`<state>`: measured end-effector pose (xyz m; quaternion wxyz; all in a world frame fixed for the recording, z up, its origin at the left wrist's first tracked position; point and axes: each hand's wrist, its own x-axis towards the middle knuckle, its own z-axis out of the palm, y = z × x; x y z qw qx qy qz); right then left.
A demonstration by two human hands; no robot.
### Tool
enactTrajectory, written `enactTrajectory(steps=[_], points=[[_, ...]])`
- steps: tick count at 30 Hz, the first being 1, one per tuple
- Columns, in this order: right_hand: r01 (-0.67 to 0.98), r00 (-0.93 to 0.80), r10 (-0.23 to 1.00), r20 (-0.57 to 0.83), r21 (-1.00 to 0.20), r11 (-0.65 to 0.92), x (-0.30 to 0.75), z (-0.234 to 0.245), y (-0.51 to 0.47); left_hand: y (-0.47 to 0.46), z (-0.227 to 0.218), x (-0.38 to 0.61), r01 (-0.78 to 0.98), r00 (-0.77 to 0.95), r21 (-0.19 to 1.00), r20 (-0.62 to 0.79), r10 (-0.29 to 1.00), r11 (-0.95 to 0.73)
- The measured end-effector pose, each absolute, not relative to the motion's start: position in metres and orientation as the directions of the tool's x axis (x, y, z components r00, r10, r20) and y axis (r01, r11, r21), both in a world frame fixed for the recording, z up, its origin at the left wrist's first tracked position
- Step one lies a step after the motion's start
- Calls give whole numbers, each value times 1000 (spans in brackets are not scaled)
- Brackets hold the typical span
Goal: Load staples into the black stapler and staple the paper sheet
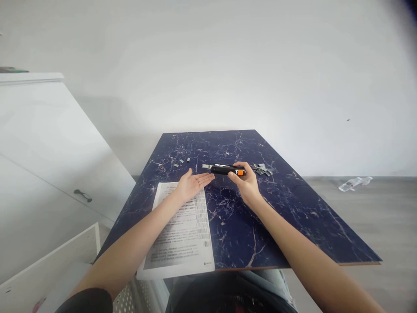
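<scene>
My right hand point(246, 182) is closed around a black stapler point(224, 170) with an orange patch, holding it just above or on the dark blue marbled tabletop point(293, 204). A metal part sticks out of its left end. My left hand point(193, 183) lies open, palm up, fingers stretched toward the stapler's left end, over the top edge of a printed paper sheet point(182, 234). Nothing rests in the left palm.
Small strips of metal staples point(263, 170) lie right of the stapler, and small metal bits point(182, 161) lie to its left. A white cabinet with a dark handle point(82, 195) stands at left. A crumpled plastic bottle point(354, 183) lies on the floor at right.
</scene>
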<state>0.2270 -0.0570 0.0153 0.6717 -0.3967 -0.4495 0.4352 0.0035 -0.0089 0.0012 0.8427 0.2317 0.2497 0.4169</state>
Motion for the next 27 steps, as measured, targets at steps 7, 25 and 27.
enactTrajectory(steps=[7,25,27], points=[[-197,126,953,275,-935,296,221,21,-66,-8,0,5,-614,441,603,-272,855,509],[-24,-25,925,378,-926,378,220,27,-73,-1,-4,2,-587,360,673,-281,890,450],[16,-51,911,410,-911,411,221,28,-73,-1,-4,2,-584,353,674,-290,890,452]])
